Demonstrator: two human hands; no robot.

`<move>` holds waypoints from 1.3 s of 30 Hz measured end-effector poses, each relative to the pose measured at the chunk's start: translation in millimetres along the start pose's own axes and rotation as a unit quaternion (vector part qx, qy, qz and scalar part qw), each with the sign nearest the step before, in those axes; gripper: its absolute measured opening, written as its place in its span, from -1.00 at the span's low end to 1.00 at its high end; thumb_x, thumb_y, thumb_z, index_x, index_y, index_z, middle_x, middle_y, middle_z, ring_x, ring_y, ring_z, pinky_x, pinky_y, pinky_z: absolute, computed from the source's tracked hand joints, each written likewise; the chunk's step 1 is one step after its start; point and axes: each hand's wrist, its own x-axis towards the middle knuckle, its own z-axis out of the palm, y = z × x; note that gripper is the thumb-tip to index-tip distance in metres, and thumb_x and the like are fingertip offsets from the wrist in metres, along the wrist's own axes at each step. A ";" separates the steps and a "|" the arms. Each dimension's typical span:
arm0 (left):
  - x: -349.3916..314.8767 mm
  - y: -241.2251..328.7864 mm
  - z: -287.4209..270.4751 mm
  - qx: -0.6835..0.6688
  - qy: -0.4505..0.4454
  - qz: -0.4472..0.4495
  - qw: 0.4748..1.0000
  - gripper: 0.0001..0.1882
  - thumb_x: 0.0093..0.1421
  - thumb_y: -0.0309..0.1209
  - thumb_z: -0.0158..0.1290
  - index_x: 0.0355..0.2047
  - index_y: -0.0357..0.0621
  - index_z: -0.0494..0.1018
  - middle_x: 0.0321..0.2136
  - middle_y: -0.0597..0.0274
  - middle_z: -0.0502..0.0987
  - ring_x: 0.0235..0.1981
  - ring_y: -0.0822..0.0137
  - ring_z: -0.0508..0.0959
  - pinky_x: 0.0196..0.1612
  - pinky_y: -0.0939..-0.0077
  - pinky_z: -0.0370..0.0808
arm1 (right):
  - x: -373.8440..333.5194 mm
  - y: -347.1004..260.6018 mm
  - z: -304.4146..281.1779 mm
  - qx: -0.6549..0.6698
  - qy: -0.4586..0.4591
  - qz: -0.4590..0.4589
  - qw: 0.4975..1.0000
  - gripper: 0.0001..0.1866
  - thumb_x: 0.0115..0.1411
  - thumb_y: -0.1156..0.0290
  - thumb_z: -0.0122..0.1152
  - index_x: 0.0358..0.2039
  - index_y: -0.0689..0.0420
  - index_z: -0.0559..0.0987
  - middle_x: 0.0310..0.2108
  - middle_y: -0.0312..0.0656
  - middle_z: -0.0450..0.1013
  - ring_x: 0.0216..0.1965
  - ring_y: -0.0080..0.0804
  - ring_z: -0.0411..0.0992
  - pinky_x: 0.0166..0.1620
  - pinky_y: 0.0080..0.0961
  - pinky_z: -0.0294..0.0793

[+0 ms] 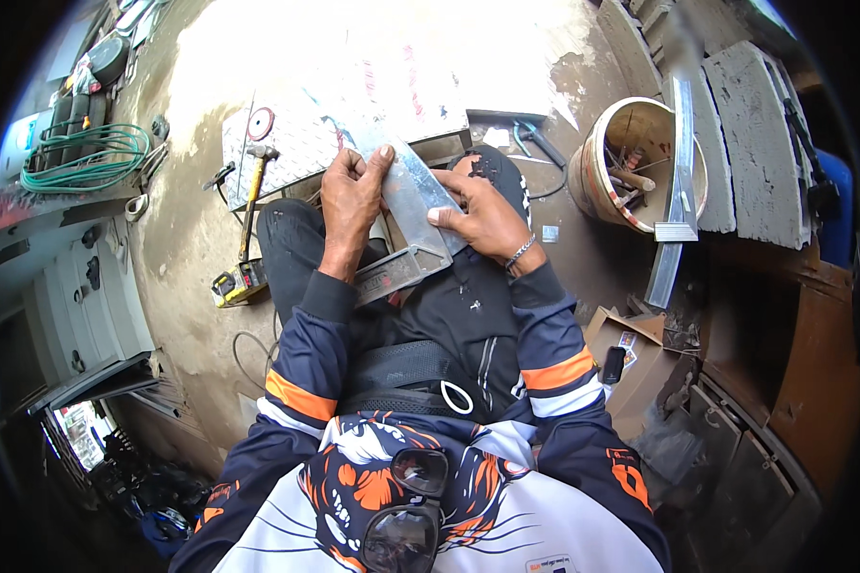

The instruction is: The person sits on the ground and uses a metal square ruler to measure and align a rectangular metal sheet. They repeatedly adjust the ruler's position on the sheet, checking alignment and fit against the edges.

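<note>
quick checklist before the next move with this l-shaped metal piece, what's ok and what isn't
1. Left hand on the L-shaped metal piece: ok, at its upper part.
2. Right hand on it: ok, thumb on top.
3. Hammer apart from both hands: ok, off to the left.
4. Sunglasses over the eyes: not ok, hanging at the chest.
5. Gloves on: not ok, bare hands.
6. Corner exactly square: cannot tell.
</note>
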 end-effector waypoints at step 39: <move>13.5 -0.5 10.1 0.101 0.104 0.091 0.985 -0.39 0.35 0.11 0.20 -0.52 -0.18 0.33 -0.64 0.33 0.33 -0.57 0.48 0.31 -0.50 0.41 0.36 | 31.8 -24.1 3.3 0.053 -0.076 0.040 0.995 -0.41 0.27 0.49 0.26 0.28 0.39 0.34 0.04 -0.05 0.52 0.01 -0.42 0.48 0.12 -0.44 0.49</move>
